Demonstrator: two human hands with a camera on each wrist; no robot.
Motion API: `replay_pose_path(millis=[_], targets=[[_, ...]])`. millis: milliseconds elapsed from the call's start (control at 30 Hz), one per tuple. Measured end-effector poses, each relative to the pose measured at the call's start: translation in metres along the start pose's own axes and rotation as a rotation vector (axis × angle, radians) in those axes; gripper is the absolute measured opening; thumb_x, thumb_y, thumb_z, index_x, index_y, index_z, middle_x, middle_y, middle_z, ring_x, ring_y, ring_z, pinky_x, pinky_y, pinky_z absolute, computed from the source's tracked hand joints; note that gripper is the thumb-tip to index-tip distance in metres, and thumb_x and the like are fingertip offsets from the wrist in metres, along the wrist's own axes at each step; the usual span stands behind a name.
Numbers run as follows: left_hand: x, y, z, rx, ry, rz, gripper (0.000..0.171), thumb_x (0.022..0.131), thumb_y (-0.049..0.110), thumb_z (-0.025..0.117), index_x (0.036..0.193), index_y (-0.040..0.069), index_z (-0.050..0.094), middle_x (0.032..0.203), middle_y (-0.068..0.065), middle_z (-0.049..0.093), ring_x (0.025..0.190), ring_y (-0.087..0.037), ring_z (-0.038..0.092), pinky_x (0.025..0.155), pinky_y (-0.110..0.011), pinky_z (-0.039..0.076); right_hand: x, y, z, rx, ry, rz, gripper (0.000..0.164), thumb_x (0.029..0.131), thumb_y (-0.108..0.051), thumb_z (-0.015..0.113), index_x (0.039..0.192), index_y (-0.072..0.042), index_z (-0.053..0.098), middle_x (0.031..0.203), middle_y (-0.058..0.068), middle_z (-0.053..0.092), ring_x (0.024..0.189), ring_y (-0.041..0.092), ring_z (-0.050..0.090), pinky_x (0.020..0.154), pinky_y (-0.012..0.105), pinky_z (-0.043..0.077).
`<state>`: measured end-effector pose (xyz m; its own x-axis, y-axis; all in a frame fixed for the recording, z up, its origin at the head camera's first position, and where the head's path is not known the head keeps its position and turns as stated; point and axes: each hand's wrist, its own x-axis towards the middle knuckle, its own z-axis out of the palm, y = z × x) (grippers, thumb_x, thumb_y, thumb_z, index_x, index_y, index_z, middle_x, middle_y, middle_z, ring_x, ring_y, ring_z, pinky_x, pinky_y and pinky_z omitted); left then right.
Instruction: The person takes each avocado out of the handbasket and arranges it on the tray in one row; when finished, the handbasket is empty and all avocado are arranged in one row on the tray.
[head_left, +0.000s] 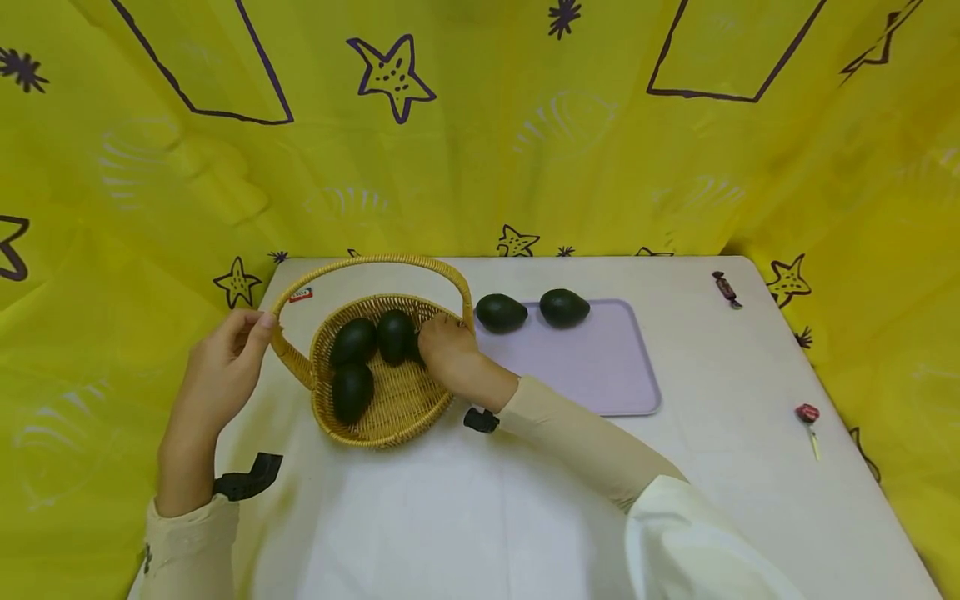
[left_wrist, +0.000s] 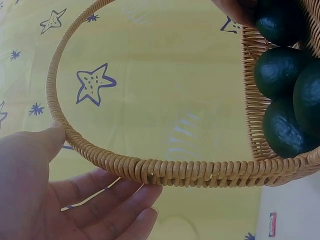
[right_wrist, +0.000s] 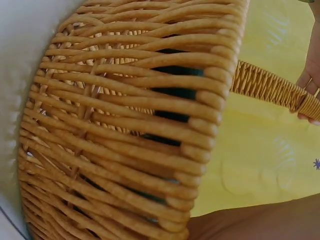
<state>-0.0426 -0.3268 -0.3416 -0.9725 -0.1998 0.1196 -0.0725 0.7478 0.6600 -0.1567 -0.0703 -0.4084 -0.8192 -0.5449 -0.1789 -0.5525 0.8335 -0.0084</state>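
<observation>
A wicker basket with a tall hoop handle stands on the table, tilted a little. My left hand holds the handle's left side, thumb on one face and fingers behind it, as the left wrist view shows. Inside the basket lie several dark green avocados. My right hand reaches in at the right side and grips another avocado, mostly hidden under the fingers in the head view. From the right wrist, the woven wall blocks most of the contents.
Right of the basket lies a lilac tray, with two avocados along its back edge. A wrapped candy and a lollipop are at the far right. A small red-and-white wrapper sits behind the handle. A yellow patterned curtain surrounds the table.
</observation>
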Motion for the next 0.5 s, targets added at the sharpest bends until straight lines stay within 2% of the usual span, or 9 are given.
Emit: replay_pose_path(millis=[133,300,500], targets=[[0.0,0.001,0.0,-0.001,0.001,0.0,0.05,0.114,0.046,0.042,0.128,0.002,0.061,0.123,-0.021,0.072,0.117,-0.035,0.062,0.084,-0.03,0.041,-0.002,0.004,0.0,0.005,0.016,-0.048,0.021,0.106,-0.01,0.062,0.126,-0.005,0.064,0.121,0.014,0.067,0.109,0.024,0.068,0.081,0.034,0.061],[-0.001,0.002,0.0,-0.005,0.001,-0.003,0.05,0.114,0.046,0.042,0.128,0.002,0.062,0.124,-0.022,0.071,0.117,-0.035,0.061,0.083,-0.028,0.041,-0.005,0.01,0.0,0.014,0.06,-0.146,0.021,0.108,-0.008,0.059,0.129,-0.007,0.059,0.116,0.014,0.066,0.099,0.028,0.069,0.076,0.036,0.061],[-0.001,0.002,0.0,-0.004,-0.001,-0.004,0.05,0.114,0.046,0.042,0.128,0.002,0.061,0.124,-0.023,0.071,0.119,-0.038,0.062,0.084,-0.029,0.041,-0.007,0.017,0.001,0.032,0.069,-0.221,0.028,0.107,-0.005,0.06,0.135,-0.007,0.06,0.122,0.014,0.064,0.104,0.03,0.067,0.086,0.037,0.058]])
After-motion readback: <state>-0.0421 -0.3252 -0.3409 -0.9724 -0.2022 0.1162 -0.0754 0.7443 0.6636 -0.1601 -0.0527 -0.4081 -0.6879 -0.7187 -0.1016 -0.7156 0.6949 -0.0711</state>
